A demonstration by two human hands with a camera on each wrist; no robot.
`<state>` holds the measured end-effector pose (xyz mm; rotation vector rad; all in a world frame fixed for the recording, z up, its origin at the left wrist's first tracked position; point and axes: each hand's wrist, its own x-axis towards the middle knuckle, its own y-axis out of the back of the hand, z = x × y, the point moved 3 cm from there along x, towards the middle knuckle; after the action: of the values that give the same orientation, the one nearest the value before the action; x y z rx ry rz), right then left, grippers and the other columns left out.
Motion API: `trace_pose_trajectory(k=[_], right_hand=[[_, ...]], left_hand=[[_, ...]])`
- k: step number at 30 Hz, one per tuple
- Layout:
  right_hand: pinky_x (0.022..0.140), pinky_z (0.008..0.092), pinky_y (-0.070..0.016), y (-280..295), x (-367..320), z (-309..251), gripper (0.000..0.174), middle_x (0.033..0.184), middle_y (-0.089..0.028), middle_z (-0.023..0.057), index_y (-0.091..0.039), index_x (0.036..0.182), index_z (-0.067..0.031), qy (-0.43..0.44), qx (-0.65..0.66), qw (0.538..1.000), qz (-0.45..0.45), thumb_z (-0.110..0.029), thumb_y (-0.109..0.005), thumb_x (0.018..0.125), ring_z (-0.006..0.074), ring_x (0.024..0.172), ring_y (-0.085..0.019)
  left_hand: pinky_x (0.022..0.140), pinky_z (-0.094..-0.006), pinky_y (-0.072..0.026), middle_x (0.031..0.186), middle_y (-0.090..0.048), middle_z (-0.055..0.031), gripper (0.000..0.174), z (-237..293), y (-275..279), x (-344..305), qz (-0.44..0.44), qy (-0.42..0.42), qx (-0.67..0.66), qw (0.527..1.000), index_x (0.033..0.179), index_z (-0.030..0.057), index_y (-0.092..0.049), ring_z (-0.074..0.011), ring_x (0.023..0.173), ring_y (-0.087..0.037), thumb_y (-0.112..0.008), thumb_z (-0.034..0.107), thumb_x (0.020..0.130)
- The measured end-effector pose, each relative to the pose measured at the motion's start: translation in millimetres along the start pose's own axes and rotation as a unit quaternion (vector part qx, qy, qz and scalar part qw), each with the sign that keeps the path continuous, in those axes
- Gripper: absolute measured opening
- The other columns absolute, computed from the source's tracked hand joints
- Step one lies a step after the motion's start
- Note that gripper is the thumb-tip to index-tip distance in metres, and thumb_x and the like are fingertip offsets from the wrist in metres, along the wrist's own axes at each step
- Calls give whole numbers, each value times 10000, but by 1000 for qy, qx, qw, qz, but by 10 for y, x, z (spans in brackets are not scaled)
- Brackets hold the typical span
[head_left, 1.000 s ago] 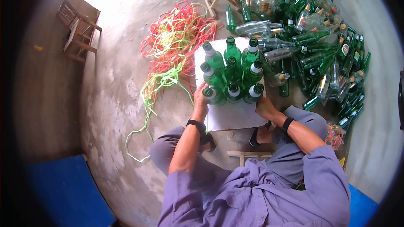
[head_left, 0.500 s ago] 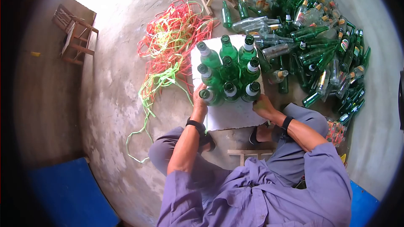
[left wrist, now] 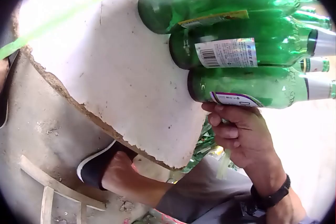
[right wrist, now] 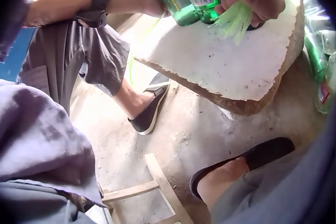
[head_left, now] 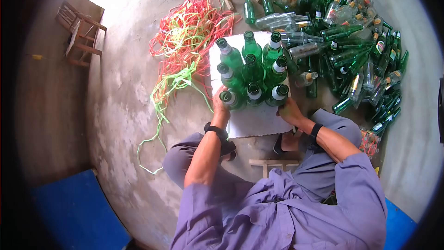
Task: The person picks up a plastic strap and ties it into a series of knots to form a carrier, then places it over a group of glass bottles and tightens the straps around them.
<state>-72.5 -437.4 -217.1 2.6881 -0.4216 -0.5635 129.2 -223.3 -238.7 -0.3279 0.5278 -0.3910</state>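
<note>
Several green glass bottles [head_left: 250,68] stand upright in a tight block on a white board [head_left: 255,126]. My left hand [head_left: 221,105] lies along the near left bottle, and a light green plastic strip [left wrist: 73,15] runs up to its thumb. Its other fingers are mostly hidden behind the glass. At the near right bottle, my right hand [head_left: 290,112] has its fingers curled round a frayed bunch of green strip [right wrist: 235,23], with the ends poking out of the fist. Labels on the lower bottles [left wrist: 226,53] show in the left wrist view.
Behind and right of the board lies a large heap of green and clear bottles [head_left: 344,41]. A tangle of red and green strips [head_left: 189,37] spreads on the floor to the left. A wooden stool frame [head_left: 273,162] stands between the feet; a wooden chair [head_left: 83,37] is by the left wall.
The board and bottles sit slightly higher in the head view, as does the floor around them. Both hands stay at the near corner bottles.
</note>
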Motion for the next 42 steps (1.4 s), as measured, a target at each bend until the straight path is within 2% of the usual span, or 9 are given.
trace_pose_trajectory(k=[4, 6, 13, 15, 18, 28, 30, 33, 42], right_hand=[[619, 366, -533, 25, 3, -40, 173, 690, -658, 159, -591, 849, 82, -10, -26, 1000, -2, -4, -447, 808, 232, 647, -686], [658, 424, -537, 11, 27, -81, 128, 687, -644, 249, -639, 688, 84, 71, -57, 996, 25, -43, -656, 689, 378, 693, -679], [658, 437, -537, -2, 111, -175, 165, 690, -643, 249, -647, 666, 77, 23, -20, 999, 36, -79, -621, 712, 400, 701, -670], [677, 452, -533, 20, 116, -198, 174, 719, -643, 271, -643, 700, 83, 29, -46, 998, 33, -85, -606, 729, 425, 740, -666], [704, 471, -527, -50, 137, -11, 194, 756, -644, 292, -637, 758, 87, 10, -62, 995, 77, -102, -596, 748, 450, 783, -662], [783, 505, -512, -128, -17, -94, 204, 855, -650, 309, -637, 856, 74, -80, -115, 989, 51, -93, -567, 761, 475, 884, -638], [660, 451, -543, -183, -46, -113, 229, 630, -640, 236, -621, 657, 73, 34, -192, 973, 122, -88, -561, 809, 390, 659, -681], [634, 434, -545, -204, -5, -18, 242, 616, -643, 223, -617, 628, 72, 41, -168, 979, 109, -81, -567, 809, 360, 653, -693], [500, 336, -498, -60, -13, -165, 216, 605, -659, 152, -644, 663, 72, -76, 42, 996, 11, -48, -554, 818, 197, 517, -645]], left_hand=[[710, -259, -505, 975, -664, -19, 325, 46, -49, -31, 30, 21, -51, 998, 1195, 6, -642, -105, 828, -629, -576, 203, 946], [722, -257, -509, 988, -668, -22, 344, 43, -38, -25, 25, 23, -61, 998, 1211, 2, -634, -108, 836, -633, -586, 211, 942], [802, -291, -512, 1085, -671, -57, 404, -81, 135, 63, 15, 32, -56, 998, 1259, 5, -600, -150, 949, -638, -617, 236, 929], [694, -250, -476, 833, -620, 49, 149, -33, 49, 26, 11, 26, -26, 999, 982, 146, -629, -103, 752, -610, -592, 279, 927], [809, -288, -495, 1046, -673, -43, 379, -18, 85, 15, 5, 42, -71, 997, 1221, 28, -629, -160, 910, -638, -641, 249, 913], [664, -277, -480, 889, -638, -3, 318, -19, 97, -76, 75, 19, 3, 997, 1095, 56, -686, -123, 770, -610, -656, 313, 909], [622, -276, -477, 860, -639, -7, 311, 8, 62, -88, 52, 3, 26, 998, 1078, 61, -695, -121, 732, -608, -651, 320, 913], [589, -274, -472, 837, -642, -15, 297, 56, 41, -96, 50, -23, 43, 998, 1046, 59, -702, -122, 697, -605, -634, 320, 920], [531, -284, -419, 763, -632, -12, 275, 123, 108, -271, 55, -60, 132, 988, 896, 36, -679, -105, 610, -553, -597, 298, 918]])
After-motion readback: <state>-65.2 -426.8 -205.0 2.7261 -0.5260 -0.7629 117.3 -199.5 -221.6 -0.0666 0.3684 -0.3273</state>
